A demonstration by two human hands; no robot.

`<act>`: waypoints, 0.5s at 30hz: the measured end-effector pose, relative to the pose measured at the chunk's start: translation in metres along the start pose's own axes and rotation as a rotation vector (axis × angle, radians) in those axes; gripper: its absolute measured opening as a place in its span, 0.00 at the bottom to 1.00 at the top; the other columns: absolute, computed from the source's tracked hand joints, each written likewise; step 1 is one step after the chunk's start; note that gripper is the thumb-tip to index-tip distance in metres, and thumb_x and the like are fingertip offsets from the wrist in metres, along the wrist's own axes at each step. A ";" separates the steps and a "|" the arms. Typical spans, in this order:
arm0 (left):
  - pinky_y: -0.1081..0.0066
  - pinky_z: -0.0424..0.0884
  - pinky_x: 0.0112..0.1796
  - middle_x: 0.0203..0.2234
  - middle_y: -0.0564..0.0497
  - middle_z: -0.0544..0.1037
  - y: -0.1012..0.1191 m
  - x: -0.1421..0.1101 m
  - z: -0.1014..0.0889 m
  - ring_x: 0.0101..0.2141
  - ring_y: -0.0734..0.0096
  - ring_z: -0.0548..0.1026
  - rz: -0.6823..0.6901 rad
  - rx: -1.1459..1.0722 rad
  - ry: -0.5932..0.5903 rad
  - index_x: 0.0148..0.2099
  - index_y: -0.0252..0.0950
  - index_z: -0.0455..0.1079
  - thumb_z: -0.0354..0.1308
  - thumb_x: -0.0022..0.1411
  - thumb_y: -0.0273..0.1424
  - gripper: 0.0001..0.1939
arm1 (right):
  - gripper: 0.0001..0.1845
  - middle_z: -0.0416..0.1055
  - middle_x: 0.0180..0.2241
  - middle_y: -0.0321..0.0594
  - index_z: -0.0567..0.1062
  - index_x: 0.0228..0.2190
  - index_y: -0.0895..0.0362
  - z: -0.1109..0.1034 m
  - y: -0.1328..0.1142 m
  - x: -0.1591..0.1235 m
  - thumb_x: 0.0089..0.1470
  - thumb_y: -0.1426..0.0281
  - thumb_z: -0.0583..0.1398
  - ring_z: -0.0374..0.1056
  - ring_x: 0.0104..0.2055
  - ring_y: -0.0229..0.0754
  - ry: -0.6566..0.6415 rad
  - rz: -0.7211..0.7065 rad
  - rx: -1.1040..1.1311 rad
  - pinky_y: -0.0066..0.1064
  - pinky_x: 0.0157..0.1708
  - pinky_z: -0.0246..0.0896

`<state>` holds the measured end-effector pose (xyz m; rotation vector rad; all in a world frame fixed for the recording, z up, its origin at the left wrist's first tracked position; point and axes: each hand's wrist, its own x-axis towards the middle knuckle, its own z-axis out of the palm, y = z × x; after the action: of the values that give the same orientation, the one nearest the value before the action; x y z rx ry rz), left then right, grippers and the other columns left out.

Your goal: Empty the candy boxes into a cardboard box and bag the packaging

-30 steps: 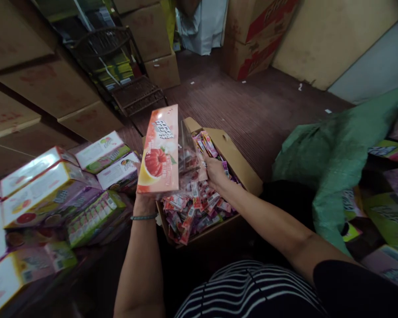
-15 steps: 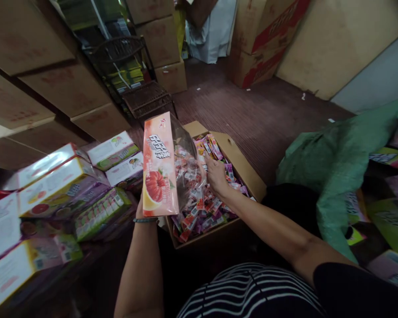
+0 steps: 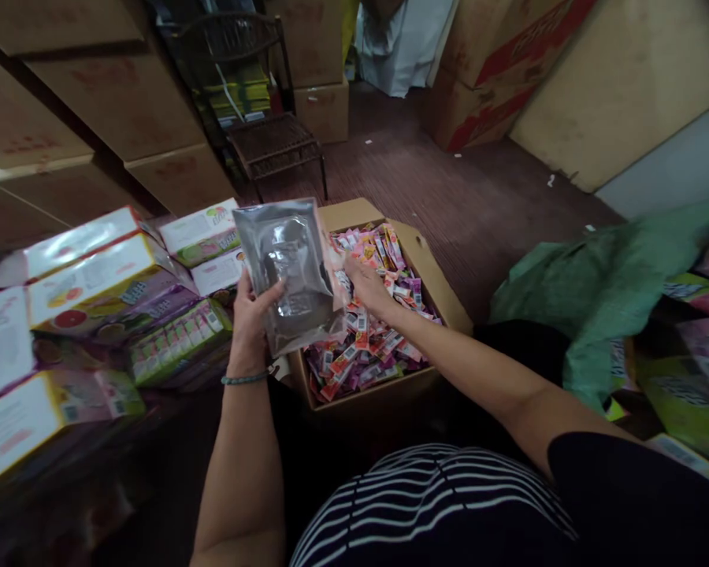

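My left hand (image 3: 252,319) grips a display box (image 3: 292,272), its thumb lying over the clear plastic face that is turned up toward me. Dark grey shows through that plastic, and a strip of pink printed card runs along the right side. At that pink edge is my right hand (image 3: 367,285), fingers closed against it and partly hidden. Below both hands stands an open carton (image 3: 446,303) filled with small stick sachets (image 3: 384,342) in red, pink, purple and orange wrappers. The display box hangs over the carton's left part.
Several printed boxes (image 3: 103,272) are stacked at my left. A green woven sack (image 3: 591,276) and more colourful packs (image 3: 694,370) are on the right. Ahead, a dark chair (image 3: 277,146) stands beside stacked brown cartons (image 3: 103,102). Paper scraps dot the floor (image 3: 399,161).
The display box has turned from its pink printed side to its clear plastic face. My left thumb now shows on top, and my right hand has shifted slightly left, to the box's edge.
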<state>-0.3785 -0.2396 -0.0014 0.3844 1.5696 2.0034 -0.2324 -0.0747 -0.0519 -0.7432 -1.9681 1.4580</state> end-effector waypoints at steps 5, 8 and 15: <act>0.71 0.78 0.39 0.38 0.51 0.82 0.010 0.010 -0.010 0.37 0.68 0.80 0.079 -0.270 0.353 0.41 0.37 0.75 0.65 0.51 0.27 0.13 | 0.27 0.62 0.61 0.47 0.74 0.56 0.49 0.011 0.034 0.005 0.64 0.47 0.57 0.50 0.65 0.61 -0.230 0.085 -0.606 0.62 0.63 0.42; 0.69 0.78 0.43 0.38 0.50 0.83 0.016 0.007 -0.012 0.39 0.67 0.80 0.010 -0.286 0.358 0.40 0.35 0.76 0.62 0.54 0.27 0.09 | 0.33 0.55 0.64 0.51 0.71 0.58 0.46 0.027 0.057 -0.025 0.56 0.44 0.63 0.44 0.66 0.67 -0.460 -0.016 -0.986 0.70 0.60 0.36; 0.71 0.76 0.44 0.36 0.50 0.82 0.016 -0.002 -0.020 0.38 0.68 0.79 0.008 -0.293 0.406 0.42 0.33 0.75 0.63 0.53 0.28 0.12 | 0.23 0.61 0.58 0.54 0.72 0.55 0.50 0.004 0.077 -0.079 0.57 0.63 0.63 0.55 0.58 0.59 -0.765 -0.456 -1.181 0.60 0.58 0.43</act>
<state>-0.3916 -0.2597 0.0085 -0.1407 1.4601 2.3807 -0.1742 -0.1155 -0.1364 -0.0550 -3.3000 0.1461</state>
